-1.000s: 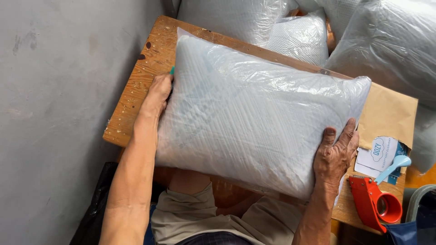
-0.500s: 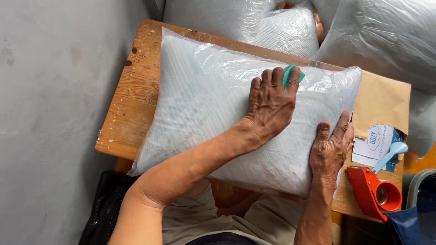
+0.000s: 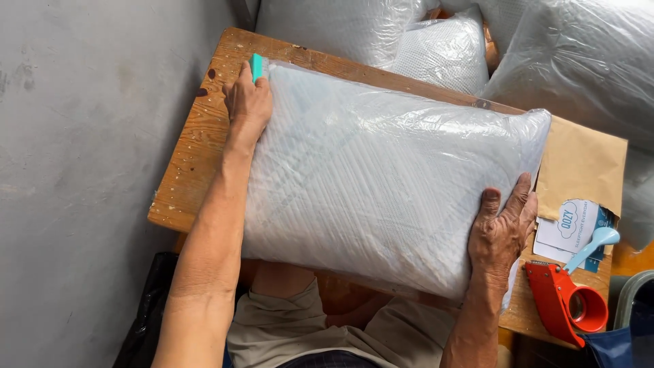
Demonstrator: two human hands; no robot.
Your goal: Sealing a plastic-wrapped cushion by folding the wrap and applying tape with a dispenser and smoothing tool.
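Note:
A white pillow in a clear plastic bag (image 3: 388, 184) lies across a worn wooden table (image 3: 204, 143). My left hand (image 3: 246, 102) rests at the bag's far left corner and holds a small teal piece (image 3: 256, 67) between its fingers. My right hand (image 3: 503, 228) presses flat on the bag's near right corner, fingers spread on the plastic.
A red tape dispenser (image 3: 565, 300) lies at the table's near right. A brown paper envelope (image 3: 582, 163) and white printed cards (image 3: 569, 228) with a light blue handle (image 3: 593, 245) sit right of the pillow. More bagged pillows (image 3: 449, 48) are stacked behind. A grey wall (image 3: 88, 136) stands left.
My left hand has moved from the middle top of the pillow back to its far left corner, still with the teal piece. The right hand stayed on the near right corner.

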